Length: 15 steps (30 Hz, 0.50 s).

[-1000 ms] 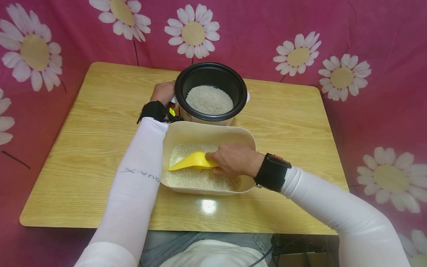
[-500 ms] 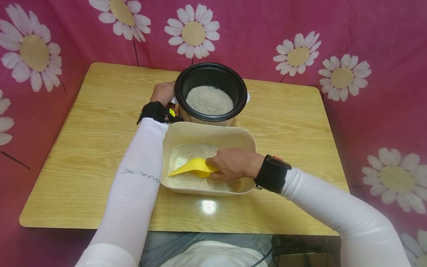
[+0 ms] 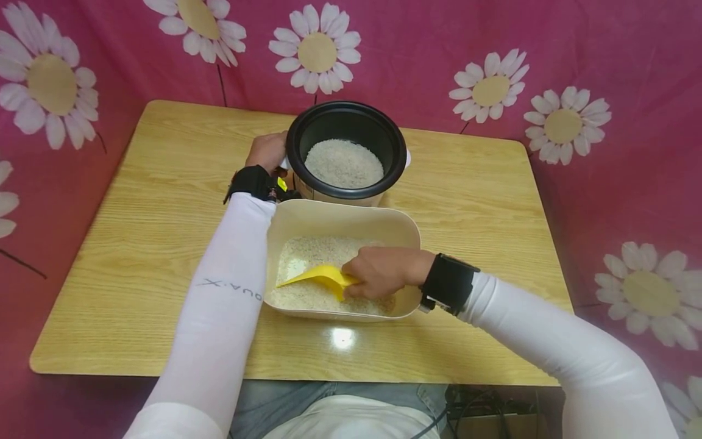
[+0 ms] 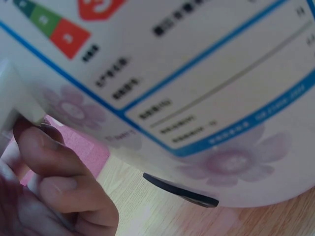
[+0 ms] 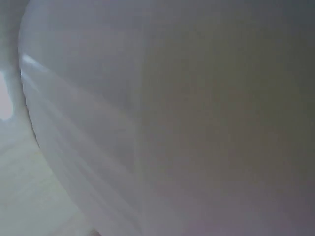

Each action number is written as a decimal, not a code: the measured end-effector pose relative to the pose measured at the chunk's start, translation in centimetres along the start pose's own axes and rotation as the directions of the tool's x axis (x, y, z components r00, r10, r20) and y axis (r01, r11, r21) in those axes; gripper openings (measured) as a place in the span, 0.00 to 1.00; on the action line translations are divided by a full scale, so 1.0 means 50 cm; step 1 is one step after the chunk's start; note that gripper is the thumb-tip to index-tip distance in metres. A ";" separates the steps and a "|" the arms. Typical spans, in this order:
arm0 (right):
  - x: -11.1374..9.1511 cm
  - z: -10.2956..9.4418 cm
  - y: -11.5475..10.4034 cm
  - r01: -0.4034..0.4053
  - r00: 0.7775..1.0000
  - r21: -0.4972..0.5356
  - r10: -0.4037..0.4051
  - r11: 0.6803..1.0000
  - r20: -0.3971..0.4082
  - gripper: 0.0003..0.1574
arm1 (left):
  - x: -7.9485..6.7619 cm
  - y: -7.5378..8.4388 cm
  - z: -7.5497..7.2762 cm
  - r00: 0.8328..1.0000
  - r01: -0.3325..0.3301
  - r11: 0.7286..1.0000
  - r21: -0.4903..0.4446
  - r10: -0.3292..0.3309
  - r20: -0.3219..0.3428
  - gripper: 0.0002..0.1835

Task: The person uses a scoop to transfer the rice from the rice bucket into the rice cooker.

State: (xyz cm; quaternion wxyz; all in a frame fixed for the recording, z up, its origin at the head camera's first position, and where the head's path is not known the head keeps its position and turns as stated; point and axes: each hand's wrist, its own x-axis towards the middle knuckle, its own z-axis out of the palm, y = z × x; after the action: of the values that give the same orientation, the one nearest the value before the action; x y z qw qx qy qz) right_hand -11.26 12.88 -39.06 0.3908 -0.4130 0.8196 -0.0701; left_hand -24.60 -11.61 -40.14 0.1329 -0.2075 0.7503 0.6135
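Over the last 1.0 s, the right hand (image 3: 378,271) has shifted slightly toward the person, and the yellow scoop (image 3: 329,274) has rolled with it. The scoop's tip now lies nearer the front wall of the cream bin (image 3: 345,219), and its lower edge dips toward the front. The left hand (image 3: 267,151) and the black-rimmed pot (image 3: 347,194) show no clear shift.

This suggests that the scoop is being worked through the bin rice (image 3: 304,250); whether it carries a load cannot be told. The pot rice (image 3: 344,164) shows no visible change in level.

Right-hand pose: back of the hand up, inside the bin, forearm entering from the right, scoop pointing left. Grip: fingers closed around the scoop's handle, no visible gap. The right wrist view shows only a blurred pale surface and cannot confirm finger placement.

Left-hand pose: arm extended forward along the bin's left side. Grip: fingers curled at the pot's white side handle (image 4: 17,93), holding it.

Location: the pot stands upright on the wooden table (image 3: 482,201), directly behind the bin. The scoop is within the bin, at the rice surface.
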 end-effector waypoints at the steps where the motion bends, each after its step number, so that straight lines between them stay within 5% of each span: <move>1: 0.000 -0.002 0.000 -0.008 1.000 0.019 0.008 1.000 0.011 0.16 | 0.001 0.000 0.000 1.000 0.000 1.000 -0.003 0.000 0.001 0.23; 15: -0.004 -0.010 0.008 -0.085 0.990 0.243 0.054 0.966 0.132 0.22 | -0.009 0.000 -0.001 1.000 -0.008 1.000 -0.010 0.008 0.006 0.24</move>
State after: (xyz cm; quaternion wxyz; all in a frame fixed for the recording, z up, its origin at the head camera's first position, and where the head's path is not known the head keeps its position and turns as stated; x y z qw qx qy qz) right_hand -11.79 13.17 -38.78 0.4916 -0.3353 0.7927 -0.1322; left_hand -24.20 -11.60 -39.90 0.1315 -0.2032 0.7476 0.6185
